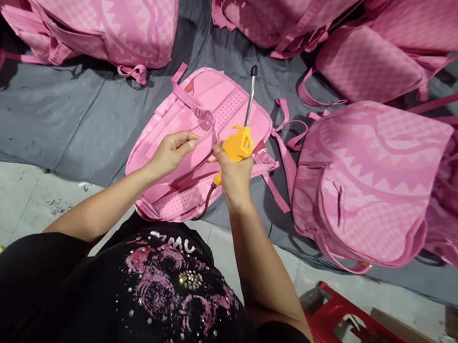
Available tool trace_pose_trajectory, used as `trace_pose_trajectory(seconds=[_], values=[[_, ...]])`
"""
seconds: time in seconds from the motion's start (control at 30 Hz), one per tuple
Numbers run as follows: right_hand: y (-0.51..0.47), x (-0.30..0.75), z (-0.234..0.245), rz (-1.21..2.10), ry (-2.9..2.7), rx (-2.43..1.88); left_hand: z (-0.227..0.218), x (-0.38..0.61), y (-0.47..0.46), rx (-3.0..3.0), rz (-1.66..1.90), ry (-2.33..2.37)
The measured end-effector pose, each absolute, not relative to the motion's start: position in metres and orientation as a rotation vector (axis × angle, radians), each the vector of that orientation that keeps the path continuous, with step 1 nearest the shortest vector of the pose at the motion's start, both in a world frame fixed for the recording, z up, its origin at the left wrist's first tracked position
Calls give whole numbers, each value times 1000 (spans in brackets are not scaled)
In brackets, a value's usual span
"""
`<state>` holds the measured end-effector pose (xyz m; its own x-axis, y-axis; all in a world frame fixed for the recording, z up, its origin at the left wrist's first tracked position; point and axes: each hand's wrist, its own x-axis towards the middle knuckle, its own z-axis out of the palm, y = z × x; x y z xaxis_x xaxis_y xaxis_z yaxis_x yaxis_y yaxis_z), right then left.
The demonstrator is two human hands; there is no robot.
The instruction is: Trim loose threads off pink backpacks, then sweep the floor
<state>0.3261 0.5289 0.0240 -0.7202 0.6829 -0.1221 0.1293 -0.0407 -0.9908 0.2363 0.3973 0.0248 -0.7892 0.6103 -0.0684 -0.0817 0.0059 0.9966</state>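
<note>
A pink backpack point(176, 121) lies in front of me with its strap side up, showing dotted mesh padding. My left hand point(171, 152) is closed in a pinch on the edge of a pink shoulder strap point(203, 144) of this bag. In my right hand point(232, 175) is a yellow air blow gun point(237, 142), its thin metal nozzle point(249, 101) with a black tip pointing away from me. A dark hose point(208, 200) runs down from its handle. My right thumb is close to the strap; whether it touches, I cannot tell.
Grey cloth point(100, 119) covers the work surface. A large pink patterned backpack point(139, 2) stands at the upper left, another backpack point(373, 179) lies on the right, and several more are along the back. A red stool point(330, 325) stands on the floor at the lower right.
</note>
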Motion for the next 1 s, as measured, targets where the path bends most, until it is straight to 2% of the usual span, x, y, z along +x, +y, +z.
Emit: trace_pose_trajectory(seconds=[0.07,0.27,0.43,0.67,0.8,0.9,1.0], values=[[528,326,24,1903,-1750,-833,24,237,397,555,1826,1814],[526,324,25,1850,-1768,-964,18,249,402,664,1798,1898],[529,323,21,1942,-1721,-936,16,250,404,640,1785,1893],[533,333,21,1838,-1882,-990,15,244,403,619,1782,1862],[532,375,33,1579,-2436,-1097,14,230,403,581,1783,1931],[528,407,42,1170,-2930,-955,12,221,405,615,1794,1930],[522,422,47,849,-3127,-928,12,217,407,623,1769,1964]])
